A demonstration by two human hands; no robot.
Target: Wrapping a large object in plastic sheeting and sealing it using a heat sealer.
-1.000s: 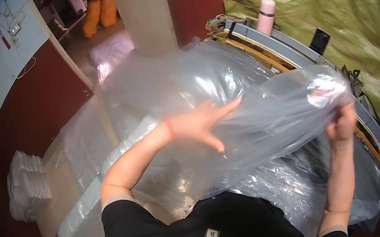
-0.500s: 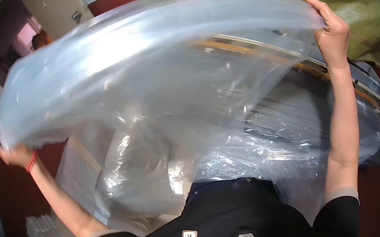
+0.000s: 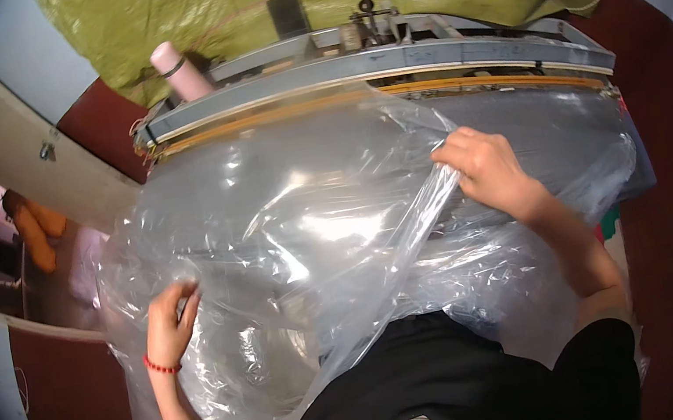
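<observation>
A large sheet of clear plastic film (image 3: 328,158) spreads in shiny folds across the work surface in front of me and hangs down toward my body. My right hand (image 3: 487,169) is closed on a gathered edge of it, just right of the middle. From that grip a taut, twisted fold runs down to my waist. At the left, my left hand (image 3: 172,320), with a red bead bracelet (image 3: 162,365) at the wrist, has its fingers pinched together at the film. The exact spot of that grip is hard to make out in the glare.
Beyond the film lies a long grey metal frame (image 3: 418,60) with an orange strip (image 3: 493,81) along it. A pink bottle (image 3: 182,71) leans at its left end. Green-yellow sheeting (image 3: 213,4) covers the back. A door (image 3: 29,128) and a person in orange (image 3: 37,229) are at the left.
Both hands have come down and closer together from a wide, raised spread. The film has sunk from a billow onto the surface. The view has turned, so the frame lies straight ahead.
</observation>
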